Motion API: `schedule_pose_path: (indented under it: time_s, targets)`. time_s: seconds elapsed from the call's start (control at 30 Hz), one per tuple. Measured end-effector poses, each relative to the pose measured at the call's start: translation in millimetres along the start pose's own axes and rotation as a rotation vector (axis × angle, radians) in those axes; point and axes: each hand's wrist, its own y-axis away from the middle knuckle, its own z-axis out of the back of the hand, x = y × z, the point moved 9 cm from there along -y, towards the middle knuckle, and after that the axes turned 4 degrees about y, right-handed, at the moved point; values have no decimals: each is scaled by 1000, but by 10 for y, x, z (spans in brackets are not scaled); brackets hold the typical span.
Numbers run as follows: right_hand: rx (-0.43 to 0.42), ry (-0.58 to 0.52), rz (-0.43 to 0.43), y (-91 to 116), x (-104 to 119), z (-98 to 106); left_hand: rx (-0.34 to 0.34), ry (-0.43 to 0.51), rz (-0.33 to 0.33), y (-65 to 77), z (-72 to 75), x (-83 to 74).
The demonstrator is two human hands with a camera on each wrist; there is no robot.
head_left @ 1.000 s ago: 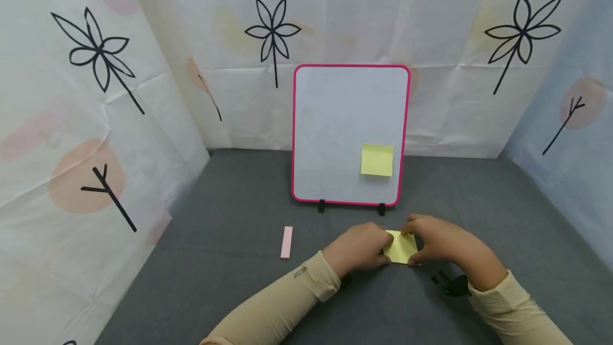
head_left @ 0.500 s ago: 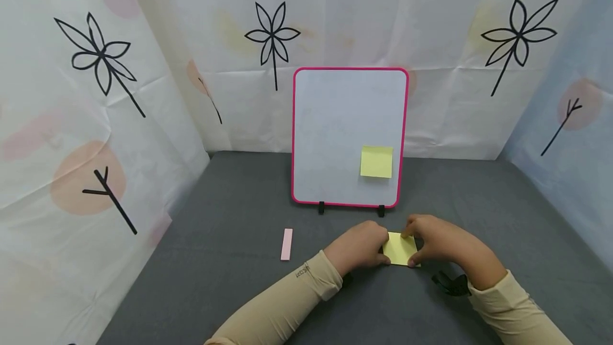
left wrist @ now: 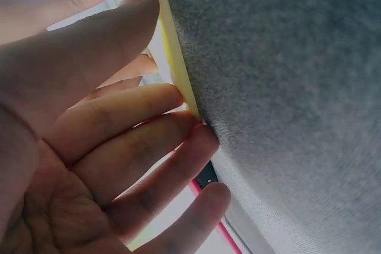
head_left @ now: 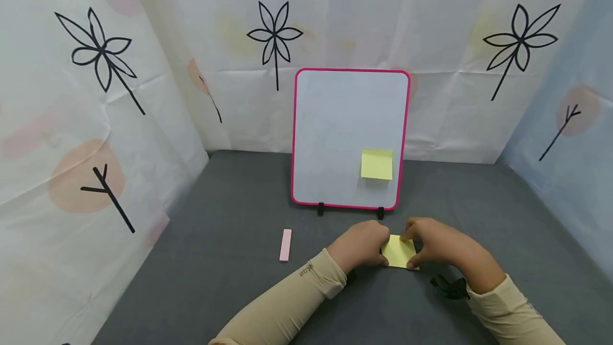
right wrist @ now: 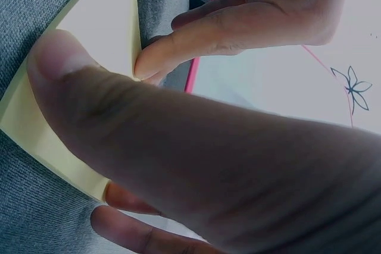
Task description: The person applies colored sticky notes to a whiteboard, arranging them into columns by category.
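Note:
A pad of yellow sticky notes (head_left: 398, 252) lies low over the grey table, between my two hands. My left hand (head_left: 361, 244) holds its left side, thumb near the front corner and fingers along the far part. In the left wrist view the pale edge of the pad (left wrist: 174, 52) shows its thickness, with fingertips right against it. My right hand (head_left: 442, 244) grips the right side. Its thumb presses on the pad (right wrist: 36, 124) in the right wrist view, and an index finger touches the top sheet's edge, which looks slightly bowed.
Behind the hands stands a pink-framed whiteboard (head_left: 335, 126) on small black feet, bearing a yellow sticky note (head_left: 377, 164) at its lower right. A narrow pink strip (head_left: 285, 245) lies on the grey table (head_left: 230, 217) left of my hands. Patterned cloth walls (head_left: 230, 100) enclose the table.
The left fingers have drawn back slightly toward the pad's left edge, uncovering more of its top. The right hand keeps its hold. The head view has shifted a little.

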Motion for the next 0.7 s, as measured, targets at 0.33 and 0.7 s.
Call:
schedule_pose_path:
  time_s: [0.33,0.7]
  targets:
    - [-5,15,2,5,3,8,9,21,9,4,-2,15]
    - [4,-4,22,7,-4,2,-15,7,-7,3,11,11]
